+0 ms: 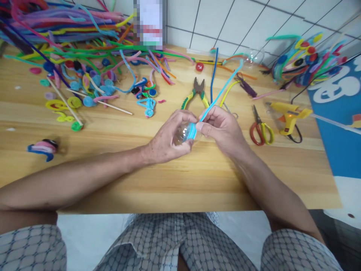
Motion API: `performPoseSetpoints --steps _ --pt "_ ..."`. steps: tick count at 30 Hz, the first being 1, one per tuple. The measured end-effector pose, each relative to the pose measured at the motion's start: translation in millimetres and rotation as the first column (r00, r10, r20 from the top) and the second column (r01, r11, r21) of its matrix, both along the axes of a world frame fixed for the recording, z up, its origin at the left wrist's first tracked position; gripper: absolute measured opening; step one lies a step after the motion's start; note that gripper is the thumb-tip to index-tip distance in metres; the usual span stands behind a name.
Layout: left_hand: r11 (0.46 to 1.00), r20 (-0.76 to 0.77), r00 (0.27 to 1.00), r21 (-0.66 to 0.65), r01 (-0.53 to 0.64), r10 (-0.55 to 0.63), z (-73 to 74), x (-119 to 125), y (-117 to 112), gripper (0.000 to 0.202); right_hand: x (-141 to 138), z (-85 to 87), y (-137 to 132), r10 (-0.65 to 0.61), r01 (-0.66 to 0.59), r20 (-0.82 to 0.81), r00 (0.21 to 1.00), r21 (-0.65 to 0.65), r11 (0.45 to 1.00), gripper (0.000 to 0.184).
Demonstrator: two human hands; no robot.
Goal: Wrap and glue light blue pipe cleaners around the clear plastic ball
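My left hand (172,137) is closed around a clear plastic ball (181,134) at the middle of the table. A light blue pipe cleaner (225,91) wraps round the ball as a band, and its free end sticks up to the far right. My right hand (220,128) pinches this pipe cleaner close to the ball between thumb and fingers. Just beyond my hands lie pliers (199,88) with green and yellow handles, spread apart. A dark blue pipe cleaner (214,75) and a yellow one (228,93) lie beside them.
Scissors (261,130) and a yellow glue gun (290,114) lie to the right. Pipe cleaners (70,26) are heaped at the back left, with small coiled pieces and wooden sticks (100,101) in front. Another clear ball (254,57) and colourful decorated pieces (299,62) stand by the tiled wall.
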State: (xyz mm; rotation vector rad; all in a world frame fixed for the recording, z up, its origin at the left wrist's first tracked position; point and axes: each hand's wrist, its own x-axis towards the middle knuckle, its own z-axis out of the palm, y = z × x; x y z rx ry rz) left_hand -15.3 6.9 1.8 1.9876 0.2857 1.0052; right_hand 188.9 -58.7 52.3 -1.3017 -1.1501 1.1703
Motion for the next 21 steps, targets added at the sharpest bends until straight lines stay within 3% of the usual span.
performPoseSetpoints --steps 12,17,21 --pt "0.995 0.012 1.000 0.099 -0.030 0.029 -3.7 -0.8 0.4 0.055 -0.2 -0.9 0.8 0.004 -0.004 -0.051 0.999 -0.006 1.000 0.044" --pt "0.986 0.049 0.998 0.160 -0.055 0.047 -7.2 0.8 2.3 0.058 1.8 -5.3 1.9 -0.018 0.018 0.024 1.000 -0.016 1.000 0.053" --pt "0.975 0.041 0.997 0.209 -0.078 0.071 -8.5 1.1 3.6 0.057 7.1 9.3 0.6 -0.012 0.014 0.097 0.995 -0.021 1.000 0.056"
